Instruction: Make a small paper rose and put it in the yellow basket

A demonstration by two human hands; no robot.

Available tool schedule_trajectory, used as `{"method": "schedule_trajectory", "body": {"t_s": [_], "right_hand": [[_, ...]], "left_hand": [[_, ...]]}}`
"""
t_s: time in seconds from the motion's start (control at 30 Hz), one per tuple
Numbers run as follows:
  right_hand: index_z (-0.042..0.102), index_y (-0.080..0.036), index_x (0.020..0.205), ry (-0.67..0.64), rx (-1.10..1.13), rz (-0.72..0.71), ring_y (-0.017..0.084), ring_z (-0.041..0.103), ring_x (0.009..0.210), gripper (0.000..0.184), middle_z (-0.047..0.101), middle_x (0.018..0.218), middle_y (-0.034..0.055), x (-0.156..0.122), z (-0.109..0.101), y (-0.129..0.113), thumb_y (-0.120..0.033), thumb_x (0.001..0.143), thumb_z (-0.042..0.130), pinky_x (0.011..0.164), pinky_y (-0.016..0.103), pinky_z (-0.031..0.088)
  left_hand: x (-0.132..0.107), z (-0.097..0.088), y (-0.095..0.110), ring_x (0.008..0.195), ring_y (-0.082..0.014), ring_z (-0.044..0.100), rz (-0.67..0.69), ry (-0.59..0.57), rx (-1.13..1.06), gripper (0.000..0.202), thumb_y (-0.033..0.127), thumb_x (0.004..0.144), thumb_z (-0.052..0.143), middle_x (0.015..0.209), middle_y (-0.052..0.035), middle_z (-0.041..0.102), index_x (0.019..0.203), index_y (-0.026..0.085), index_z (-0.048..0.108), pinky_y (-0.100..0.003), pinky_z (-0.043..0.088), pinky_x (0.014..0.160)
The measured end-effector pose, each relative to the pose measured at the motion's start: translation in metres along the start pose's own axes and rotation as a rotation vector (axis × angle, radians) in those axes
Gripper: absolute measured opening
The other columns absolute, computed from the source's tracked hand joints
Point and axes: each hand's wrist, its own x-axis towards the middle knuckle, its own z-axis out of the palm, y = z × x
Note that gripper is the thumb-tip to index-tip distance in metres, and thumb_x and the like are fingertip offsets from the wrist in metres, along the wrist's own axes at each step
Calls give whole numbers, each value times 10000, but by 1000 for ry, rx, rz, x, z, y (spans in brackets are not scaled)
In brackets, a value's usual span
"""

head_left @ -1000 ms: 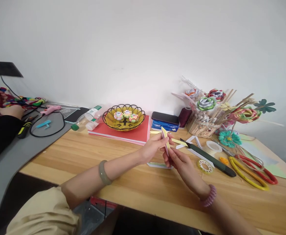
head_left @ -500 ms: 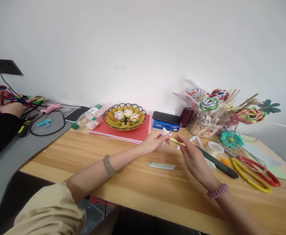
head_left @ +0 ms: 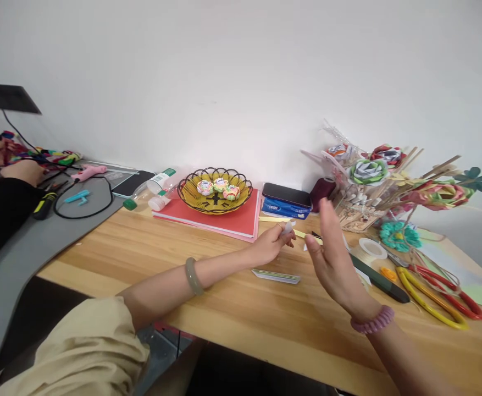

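Observation:
My left hand (head_left: 271, 243) hovers over the wooden table (head_left: 150, 264) with its fingers pinched on a small folded piece of pale paper (head_left: 288, 226). Just to its right my right hand (head_left: 333, 258) is raised, fingers stretched upward and apart, holding nothing. A folded paper strip with green edges (head_left: 276, 275) lies on the table below both hands. A yellow paper strip (head_left: 300, 234) lies behind them.
A yellow wire basket (head_left: 215, 192) with three paper roses sits on red card (head_left: 232, 220). At right are a dark utility knife (head_left: 378, 275), tape roll (head_left: 370, 247), scissors (head_left: 434, 302) and a paper-flower holder (head_left: 364, 209). Another person's hands (head_left: 1, 165) work at far left.
My right hand let go of the folded paper and lifted up, fingers spreading. My left hand kept the paper and moved slightly right. The view shifted a little left.

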Motion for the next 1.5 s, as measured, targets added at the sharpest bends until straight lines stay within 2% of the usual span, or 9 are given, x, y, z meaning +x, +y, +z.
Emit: {"method": "schedule_trajectory", "body": {"t_s": [0.17, 0.33, 0.47, 0.57, 0.77, 0.93, 1.1, 1.23, 1.5], "right_hand": [[-39, -237, 1449, -221, 38, -46, 264, 160, 1364, 627, 78, 1523, 88, 3, -2, -2, -378, 936, 293, 1069, 523, 214], [-105, -219, 1442, 232, 43, 64, 224, -53, 1377, 631, -96, 1523, 23, 5, -4, -9, -331, 945, 267, 1112, 475, 55], [-23, -271, 1448, -249, 125, -94, 244, 162, 1365, 585, 99, 1523, 59, 3, -2, -4, -335, 943, 267, 1072, 503, 225], [225, -268, 1416, -42, 163, -55, 222, 233, 1347, 482, 253, 1483, 68, 9, -14, 7, -284, 941, 302, 1077, 461, 234], [617, -236, 1116, -306, 186, -103, 240, 570, 1062, 288, 614, 1166, 89, 25, -34, 15, -254, 864, 479, 896, 398, 454], [689, -210, 935, -304, 257, -34, 218, 654, 860, 202, 716, 947, 61, 23, -29, 10, -274, 842, 521, 754, 338, 518], [703, -186, 935, -254, 310, 71, 230, 665, 842, 298, 722, 950, 70, 17, -25, 24, -400, 838, 519, 731, 342, 531], [710, -166, 934, -198, 310, 144, 232, 665, 730, 367, 730, 834, 79, 12, -21, 37, -460, 821, 523, 637, 346, 534], [722, -269, 909, -236, 395, 15, 189, 614, 819, 187, 664, 915, 45, 7, -15, 25, -339, 798, 589, 729, 331, 493]], "left_hand": [[0, 1, 0, 888, -161, 533, -4, -2, 0, 258, 394, 891, 376, 921, -41, 571, 946, 167, 484, -293, 408, 826], [-1, 3, -2, 851, -163, 537, -25, -21, 10, 242, 371, 890, 374, 859, -40, 580, 917, 164, 496, -300, 402, 822], [-2, 4, 0, 887, -159, 514, -24, -49, -5, 235, 359, 890, 370, 960, -55, 560, 957, 167, 487, -288, 399, 812], [1, -1, 6, 708, -122, 488, -61, -113, -16, 222, 329, 894, 346, 791, -19, 512, 924, 151, 476, -259, 414, 670], [10, -15, 25, 507, -72, 417, -139, -389, -30, 201, 283, 828, 480, 589, 57, 429, 968, 138, 479, -184, 319, 458], [9, -21, 32, 470, -69, 397, -192, -528, 12, 307, 283, 825, 494, 540, 65, 443, 1082, 117, 475, -176, 272, 418], [5, -32, 42, 578, -63, 482, -240, -563, 59, 296, 291, 863, 445, 679, 31, 480, 1098, 119, 502, -174, 358, 507], [1, -40, 41, 551, -56, 391, -247, -539, 113, 289, 318, 875, 430, 664, 40, 428, 1069, 148, 558, -168, 310, 480], [-5, -37, 40, 473, -41, 286, -239, -549, 117, 333, 367, 875, 424, 590, 67, 334, 1043, 135, 594, -169, 266, 434]]}}
